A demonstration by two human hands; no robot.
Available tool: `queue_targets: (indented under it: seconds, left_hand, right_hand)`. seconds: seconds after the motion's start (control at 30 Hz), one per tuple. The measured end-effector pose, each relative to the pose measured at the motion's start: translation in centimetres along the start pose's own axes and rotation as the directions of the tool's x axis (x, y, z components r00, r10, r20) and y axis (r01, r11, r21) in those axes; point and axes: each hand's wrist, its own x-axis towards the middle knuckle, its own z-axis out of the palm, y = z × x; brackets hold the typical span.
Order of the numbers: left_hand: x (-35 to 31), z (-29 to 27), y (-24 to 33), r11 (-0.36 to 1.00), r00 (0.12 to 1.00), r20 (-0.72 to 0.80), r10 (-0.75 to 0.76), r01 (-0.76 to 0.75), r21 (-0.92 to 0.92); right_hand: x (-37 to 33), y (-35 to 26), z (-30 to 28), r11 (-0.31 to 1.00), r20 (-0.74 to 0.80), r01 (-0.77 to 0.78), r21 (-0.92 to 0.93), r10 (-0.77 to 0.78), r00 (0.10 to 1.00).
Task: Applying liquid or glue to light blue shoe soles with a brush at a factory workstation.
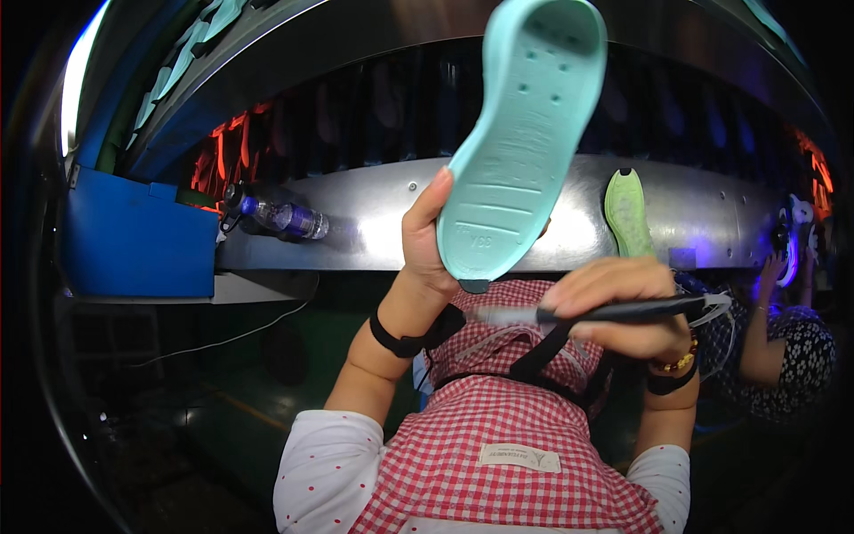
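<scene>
My left hand grips a pale turquoise shoe sole by its heel end and holds it upright, tread side toward me, in front of a metal conveyor housing. My right hand is closed around a thin black brush-like tool held level just below the sole's heel, its pale tip pointing left. Both wrists wear black bands; the right also carries a beaded bracelet. A red and white checked apron covers my chest below the hands.
A green sole stands on the conveyor ledge to the right. A plastic water bottle lies on the ledge to the left, beside a blue bin. Another person in a flowered sleeve works at the far right. Orange glow shows inside the machine.
</scene>
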Motion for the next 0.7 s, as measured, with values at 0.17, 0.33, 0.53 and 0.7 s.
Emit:
queue_targets:
  seconds: [0.17, 0.33, 0.53, 0.7]
  left_hand:
    - [0.9, -0.2, 0.2, 0.916, 0.928, -0.029, -0.371, 0.371, 0.151]
    - [1.1, 0.2, -0.6, 0.837, 0.852, -0.169, -0.495, 0.52, 0.168]
    - [1.4, -1.3, -0.8, 0.749, 0.826, -0.222, -0.518, 0.563, 0.35]
    - [1.7, -0.8, -0.7, 0.73, 0.82, -0.253, -0.513, 0.572, 0.374]
  right_hand:
    - [0.4, 1.4, -2.2, 0.969, 0.155, 0.021, -0.246, 0.018, 0.988]
    - [0.0, 0.6, -3.8, 0.912, 0.266, 0.032, -0.409, 0.085, 0.96]
    - [-1.0, 1.6, -4.7, 0.766, 0.383, 0.115, -0.632, 0.18, 0.906]
    - [-1.0, 2.1, -6.3, 0.809, 0.259, 0.14, -0.57, 0.015, 0.966]
